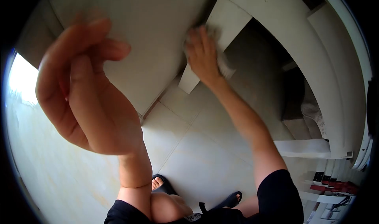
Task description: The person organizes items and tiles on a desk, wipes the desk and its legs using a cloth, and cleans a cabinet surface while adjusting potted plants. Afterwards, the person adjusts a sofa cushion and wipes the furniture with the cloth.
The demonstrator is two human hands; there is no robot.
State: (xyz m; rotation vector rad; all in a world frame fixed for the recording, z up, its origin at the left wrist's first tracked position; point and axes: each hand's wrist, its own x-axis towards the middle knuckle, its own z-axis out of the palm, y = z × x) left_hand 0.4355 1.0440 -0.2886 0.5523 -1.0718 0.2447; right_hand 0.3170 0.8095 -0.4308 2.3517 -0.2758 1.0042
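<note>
My left hand (89, 93) is raised close to the camera on the left. Its fingers are loosely bent and blurred at the tips, and I see nothing in it. Further out, my right hand (203, 54) is reached forward, smeared by motion, with its fingers laid over a greyish cloth (226, 66). Most of the cloth is hidden under the hand. The cloth is at a white panel (229, 20), a narrow part of the white furniture, beside a large pale flat surface (154, 30).
A white curved furniture frame (276, 14) arches on the right, with a dark opening and a greyish fabric item (314, 109) inside. Pale floor tiles (189, 153) lie below, with my feet in dark slides (164, 184). Red and black items (335, 186) are at the lower right.
</note>
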